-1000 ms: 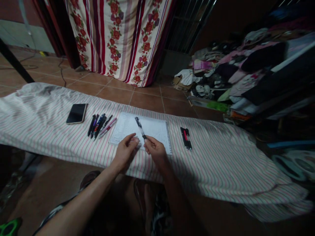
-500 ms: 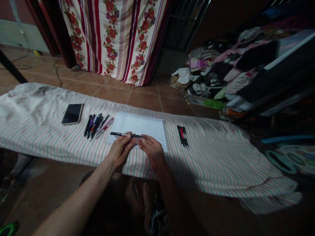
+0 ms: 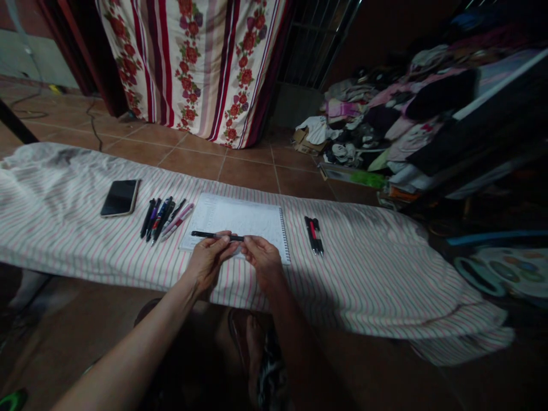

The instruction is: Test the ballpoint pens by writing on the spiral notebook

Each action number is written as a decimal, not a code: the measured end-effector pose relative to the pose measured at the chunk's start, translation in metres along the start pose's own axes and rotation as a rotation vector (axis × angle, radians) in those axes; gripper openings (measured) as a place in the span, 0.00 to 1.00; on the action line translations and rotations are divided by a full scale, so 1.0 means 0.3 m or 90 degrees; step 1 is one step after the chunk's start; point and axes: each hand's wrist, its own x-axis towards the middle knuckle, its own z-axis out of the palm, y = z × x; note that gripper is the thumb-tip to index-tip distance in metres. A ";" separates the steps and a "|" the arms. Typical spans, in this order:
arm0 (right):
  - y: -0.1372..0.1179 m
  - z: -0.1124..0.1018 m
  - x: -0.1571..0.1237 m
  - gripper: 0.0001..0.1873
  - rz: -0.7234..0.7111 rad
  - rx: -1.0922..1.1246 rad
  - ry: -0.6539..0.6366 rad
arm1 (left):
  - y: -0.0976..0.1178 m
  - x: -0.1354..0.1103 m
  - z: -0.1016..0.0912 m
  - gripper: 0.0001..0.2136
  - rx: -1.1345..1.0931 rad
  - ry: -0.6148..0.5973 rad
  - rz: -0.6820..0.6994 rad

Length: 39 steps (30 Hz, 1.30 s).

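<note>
A black pen (image 3: pixel 205 234) is held level above the spiral notebook (image 3: pixel 240 214), between my two hands. My left hand (image 3: pixel 209 257) pinches it around the middle with thumb and fingers. At its right end, my right hand (image 3: pixel 263 257) has its fingertips closed on the pen. The notebook lies flat with its wire binding on the right; its page bears faint marks. To the left, several pens (image 3: pixel 162 220) in black, purple and pink lie side by side. On the right lies a small group of pens (image 3: pixel 314 235), black with one red.
A phone (image 3: pixel 120 197) lies face up at the left on the striped cloth (image 3: pixel 368 268) covering the long surface. Beyond hangs a floral curtain (image 3: pixel 205 68). Heaped clothes (image 3: pixel 385 114) and a cardboard piece (image 3: pixel 308 142) are on the right. A cable (image 3: pixel 92 123) runs over the tiled floor.
The right hand's fingers have drawn in closer around the pen's right end. The pen stays over the notebook, and the whole view has shifted slightly.
</note>
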 end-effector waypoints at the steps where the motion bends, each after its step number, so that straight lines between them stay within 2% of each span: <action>1: 0.001 -0.002 0.003 0.15 -0.004 -0.007 0.005 | -0.002 0.000 0.002 0.04 0.006 0.000 0.000; 12: 0.017 -0.010 0.023 0.10 -0.139 -0.079 0.037 | -0.050 0.017 0.014 0.04 -0.034 0.035 0.026; 17: 0.005 -0.001 0.015 0.08 -0.188 -0.119 -0.006 | -0.039 0.018 0.017 0.04 -0.055 0.070 0.012; 20: -0.001 -0.004 0.021 0.14 -0.170 -0.105 -0.037 | -0.027 0.016 0.020 0.04 -0.045 0.069 0.018; 23: -0.002 -0.007 0.025 0.23 -0.109 -0.056 -0.042 | -0.019 0.017 0.021 0.03 -0.023 0.071 0.028; 26: -0.003 -0.011 0.024 0.20 -0.070 -0.056 -0.015 | -0.012 0.016 0.024 0.03 -0.006 0.072 0.035; 32: -0.009 -0.023 0.030 0.21 -0.066 -0.130 -0.001 | -0.017 0.010 0.031 0.03 0.031 0.069 0.036; 39: 0.007 -0.032 0.045 0.16 -0.085 -0.086 -0.001 | -0.031 0.021 0.030 0.02 0.034 0.077 0.049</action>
